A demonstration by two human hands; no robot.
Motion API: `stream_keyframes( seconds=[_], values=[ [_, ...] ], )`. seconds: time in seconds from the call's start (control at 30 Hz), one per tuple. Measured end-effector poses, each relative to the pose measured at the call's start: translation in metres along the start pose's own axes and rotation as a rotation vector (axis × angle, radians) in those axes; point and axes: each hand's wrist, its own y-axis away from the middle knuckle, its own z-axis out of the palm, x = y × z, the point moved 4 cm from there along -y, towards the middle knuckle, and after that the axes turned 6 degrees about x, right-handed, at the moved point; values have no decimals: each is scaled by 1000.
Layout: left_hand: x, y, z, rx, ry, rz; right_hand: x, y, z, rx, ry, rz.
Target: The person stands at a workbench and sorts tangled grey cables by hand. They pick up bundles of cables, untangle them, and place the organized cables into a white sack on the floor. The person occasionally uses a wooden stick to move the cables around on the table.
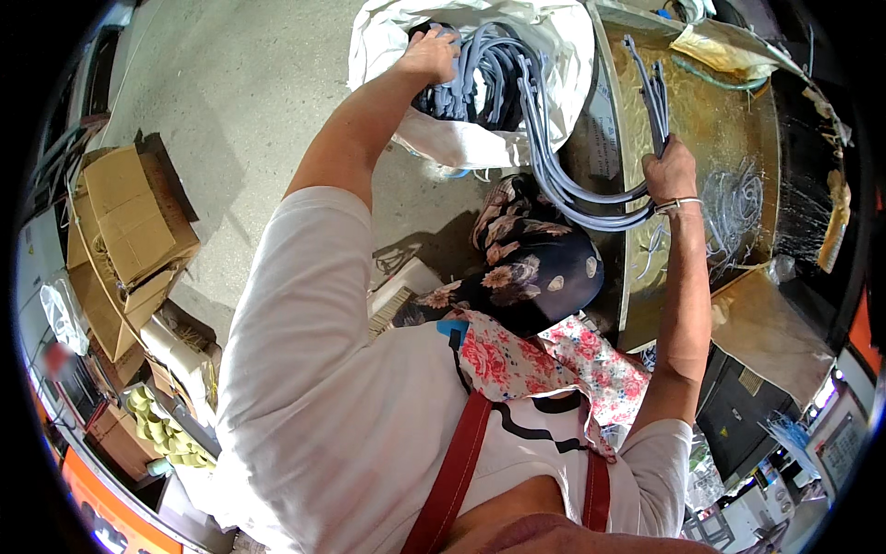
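Observation:
My right hand point(672, 173) is closed around a bundle of grey cables point(572, 201). The bundle curves down from the sack and up through my fist, and its cut ends point(649, 83) stick up above it. Inside the white woven sack point(378, 55) lie more grey cables point(489, 69), coiled and heaped. My left hand point(432, 55) reaches over the sack's left side, its fingers curled onto the cables there. Some of those fingertips are hidden among the coils.
To the right, a shallow wooden tray point(748, 129) holds tangled clear strands point(736, 203). Cardboard boxes point(134, 217) stand on the concrete floor point(249, 102) at left. My knee in flowered trousers point(544, 268) is bent below the sack, beside a low pale stool point(406, 286).

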Motion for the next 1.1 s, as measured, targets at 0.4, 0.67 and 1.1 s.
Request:
stream_keyframes(
  seconds=[0.4, 0.67, 1.1],
  values=[
    [0, -13, -12, -242, -101, -76, 16, 10, 7, -5, -42, 59],
    [7, -28, -14, -249, 37, -364, 29, 19, 13, 26, -82, 70],
    [-17, -51, 30, -556, 179, -383, 46, 34, 17, 42, -179, 160]
  ],
)
